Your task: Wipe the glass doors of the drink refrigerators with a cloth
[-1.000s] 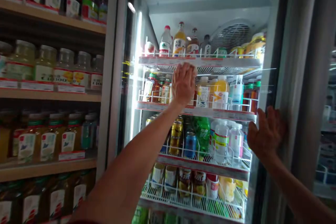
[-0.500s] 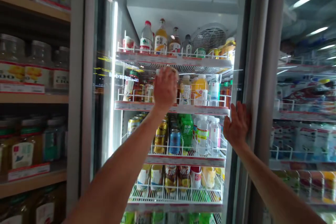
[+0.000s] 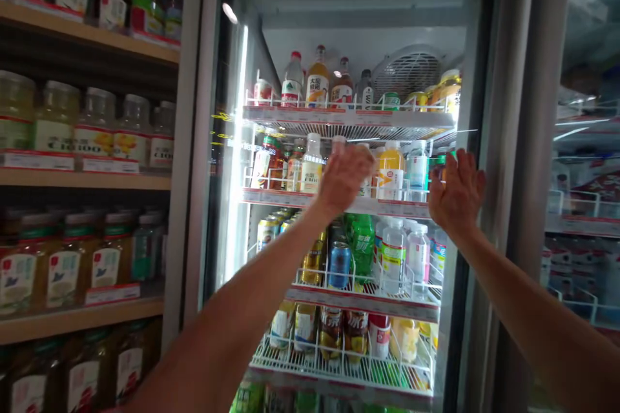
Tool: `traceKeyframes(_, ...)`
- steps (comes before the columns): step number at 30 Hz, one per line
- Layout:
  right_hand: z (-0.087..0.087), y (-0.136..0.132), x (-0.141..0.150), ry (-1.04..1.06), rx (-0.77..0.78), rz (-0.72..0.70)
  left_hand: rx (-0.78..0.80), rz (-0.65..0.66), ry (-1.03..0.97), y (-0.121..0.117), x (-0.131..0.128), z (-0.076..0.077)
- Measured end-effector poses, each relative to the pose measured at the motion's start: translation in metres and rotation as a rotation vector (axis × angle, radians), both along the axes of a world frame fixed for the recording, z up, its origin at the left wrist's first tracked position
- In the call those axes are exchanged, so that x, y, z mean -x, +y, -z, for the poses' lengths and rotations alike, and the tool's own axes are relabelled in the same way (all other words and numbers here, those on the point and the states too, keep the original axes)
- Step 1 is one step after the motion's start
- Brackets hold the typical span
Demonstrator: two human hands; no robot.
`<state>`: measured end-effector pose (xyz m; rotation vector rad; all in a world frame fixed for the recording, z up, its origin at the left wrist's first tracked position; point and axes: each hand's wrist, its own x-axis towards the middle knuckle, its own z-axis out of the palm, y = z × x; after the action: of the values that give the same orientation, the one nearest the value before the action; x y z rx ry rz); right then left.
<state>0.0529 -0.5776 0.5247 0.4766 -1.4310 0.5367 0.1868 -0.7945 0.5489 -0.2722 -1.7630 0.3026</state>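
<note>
both hands moved since a sec ago: l. hand [image 3: 345,175] shifted r., baring the clear bottle w/ white cap & label [image 3: 311,169]; r. hand [image 3: 456,195] went up. l. hand's open, fingers out, nothing gripped, btwn that bottle & the orange juice bottle w/ white cap [image 3: 390,173], both on the 2nd white wire shelf [image 3: 271,197] from top. r. hand's open too, fingers spread, by that shelf's r. end, near the tall glass-front metal fridge's [image 3: 197,142] r. edge. contact w/ glass: can't tell.
</note>
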Motion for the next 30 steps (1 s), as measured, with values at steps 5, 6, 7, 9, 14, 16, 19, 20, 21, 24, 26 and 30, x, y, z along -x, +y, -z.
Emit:
traceKeyframes(5,0.005,-0.002,0.002,0.0,0.038,0.029,-0.532,-0.077,0.333,-0.089,-0.047,-0.039)
traceKeyframes(6,0.005,-0.002,0.001,0.003,0.046,0.024,-0.552,-0.077,0.344,-0.082,-0.042,-0.038)
traceKeyframes(7,0.004,-0.002,0.0,0.006,0.049,0.015,-0.532,-0.074,0.327,-0.066,-0.032,-0.034)
traceKeyframes(9,0.004,-0.001,-0.003,0.013,0.038,-0.004,-0.38,-0.053,0.231,-0.018,-0.003,-0.017)
traceKeyframes(14,0.005,0.004,-0.005,0.027,0.012,-0.021,0.25,-0.032,-0.004,0.03,0.024,0.012)
traceKeyframes(16,0.005,0.003,-0.004,0.029,0.024,-0.03,0.054,-0.082,0.071,-0.013,0.001,0.003)
traceKeyframes(19,0.006,0.001,-0.003,0.04,0.042,-0.037,-0.392,-0.166,0.333,-0.092,-0.042,-0.022)
traceKeyframes(20,0.006,0.001,-0.002,0.046,0.048,-0.036,-0.461,-0.18,0.384,-0.108,-0.05,-0.028)
traceKeyframes(21,0.006,0.0,-0.001,0.053,0.05,-0.034,-0.504,-0.188,0.423,-0.116,-0.054,-0.031)
traceKeyframes(24,0.006,0.0,0.001,0.071,0.054,-0.033,-0.441,-0.178,0.394,-0.082,-0.033,-0.02)
traceKeyframes(26,0.006,0.001,0.001,0.083,0.049,-0.036,-0.269,-0.146,0.299,-0.034,-0.007,0.0)
traceKeyframes(30,0.006,0.004,0.002,0.096,0.033,-0.036,0.35,-0.045,-0.013,0.012,0.012,0.032)
